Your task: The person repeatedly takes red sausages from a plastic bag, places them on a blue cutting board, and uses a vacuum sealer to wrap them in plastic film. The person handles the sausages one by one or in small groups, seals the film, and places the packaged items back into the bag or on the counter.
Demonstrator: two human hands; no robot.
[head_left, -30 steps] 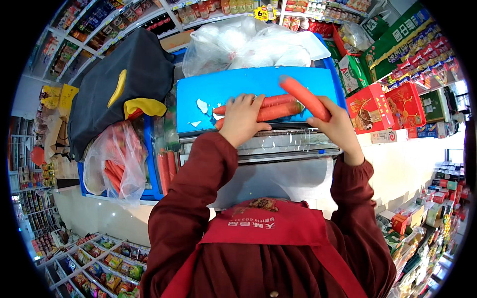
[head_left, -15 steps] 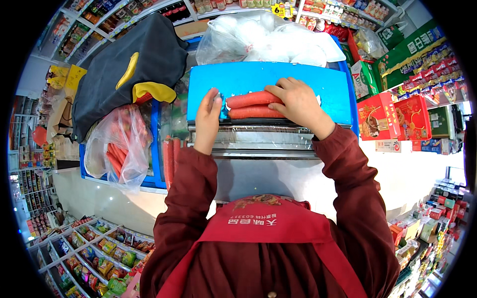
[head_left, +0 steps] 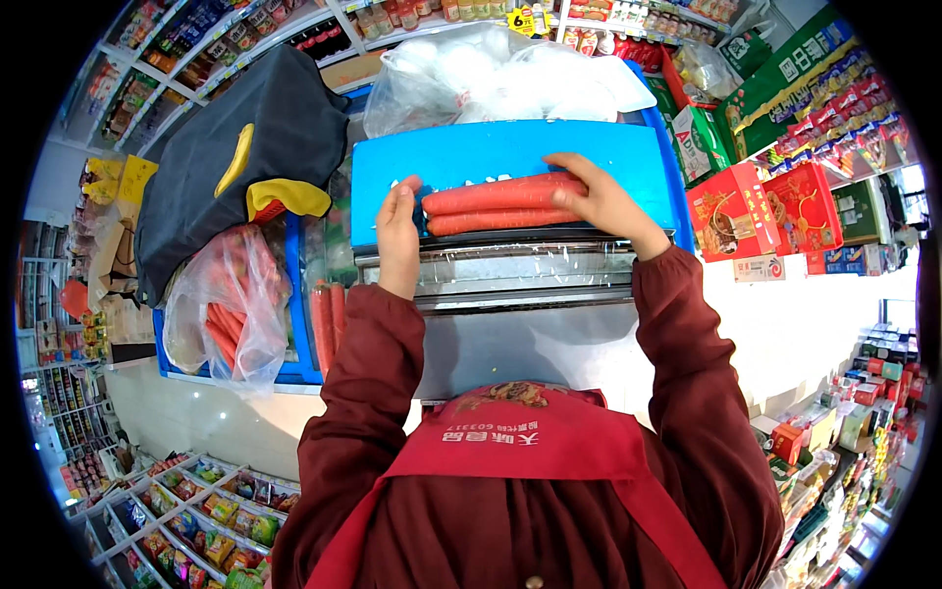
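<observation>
Orange-red carrots [head_left: 500,204] lie side by side on the front part of a flat blue surface [head_left: 471,152]. Just off their left ends stands my left hand [head_left: 398,240], fingers extended, holding nothing. At the right ends is my right hand [head_left: 618,211], its thumb on or against the carrots and its forefinger stretched out above them; the other fingers are partly hidden. White scraps show behind the carrots. Along the front of the blue surface runs a metal-edged unit [head_left: 525,270] with shiny clear film across it.
A clear bag of white round items [head_left: 491,79] sits behind the blue surface. To the left are a dark cloth with yellow trim [head_left: 245,147], a clear bag of carrots [head_left: 231,324] and loose carrots [head_left: 324,329]. Red gift boxes [head_left: 731,216] stand right; stocked shelves surround.
My right hand has shifted right along the carrots, and its fingers have lifted and spread from their tops. The left hand stays beside the left ends. The whole view has shifted slightly.
</observation>
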